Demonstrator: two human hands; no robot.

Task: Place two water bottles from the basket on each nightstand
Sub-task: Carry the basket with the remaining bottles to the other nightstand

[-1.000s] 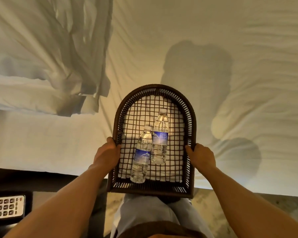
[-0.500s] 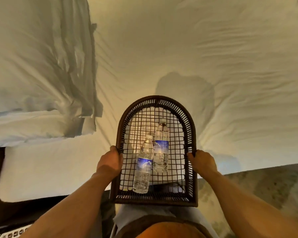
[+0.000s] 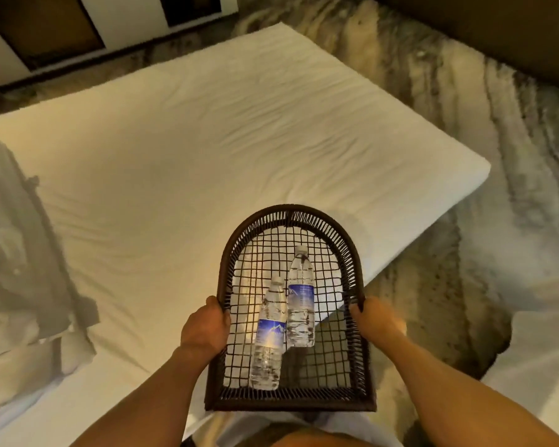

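Note:
I carry a dark wicker basket (image 3: 352,262) with an arched far end, held level in front of me over the bed's edge. My left hand (image 3: 205,327) grips its left rim and my right hand (image 3: 376,321) grips its right rim. Two clear water bottles with blue labels lie side by side on the mesh bottom, caps pointing away from me: the left bottle (image 3: 269,337) nearer to me, the right bottle (image 3: 300,300) farther. No nightstand is in view.
A bed with a white sheet (image 3: 191,150) fills the middle and left. Crumpled bedding (image 3: 17,259) lies at the left. Patterned carpet (image 3: 481,156) runs along the right side, with another white bed edge (image 3: 542,366) at the right. Dark wall panels (image 3: 46,27) stand at the back.
My view has swung right and up along the bed, so its far corner and the carpet now show. The nightstand with the phone has left the view. The basket stays in both hands.

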